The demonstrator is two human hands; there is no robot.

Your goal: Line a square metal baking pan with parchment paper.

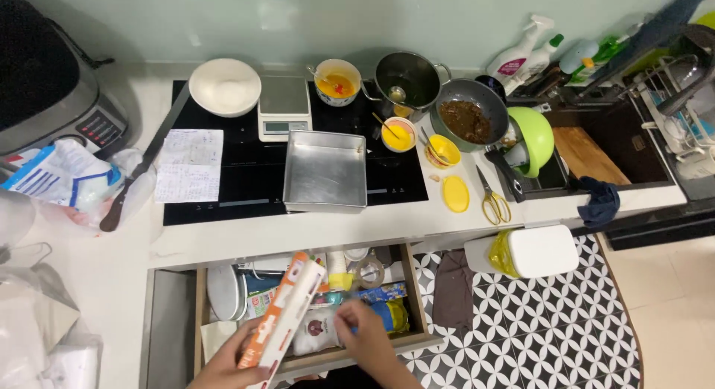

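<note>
left hand: low in view, fingers clamped on the bottom end of an orange-white box; box long, tilted, top end leaning right over the drawer.
right hand: inside the drawer, fingers curled together on something among the packets; can't tell what, only a bit of blue shows at the fingertips.
drawer: pulled open below the surface edge, crammed with packets, a white pouch, a blue-yellow pack, small bottles at the back.
surface: white, carries a black cooktop.
on cooktop: square metal pan front centre; scale behind it; white bowl left of the scale; handwritten paper at the left edge.
back row: cup of orange mix, steel pot, dark pan with brown filling.
right of the metal pan: small bowl of yellow batter, yellow cup, yellow lid, scissors.
sink: far right, green bowl at its left side, dark cloth over the front rim.
floor: patterned tile, white bin with yellow liner just right of the drawer.
left side: bag, knife lying diagonal beside the paper.
</note>
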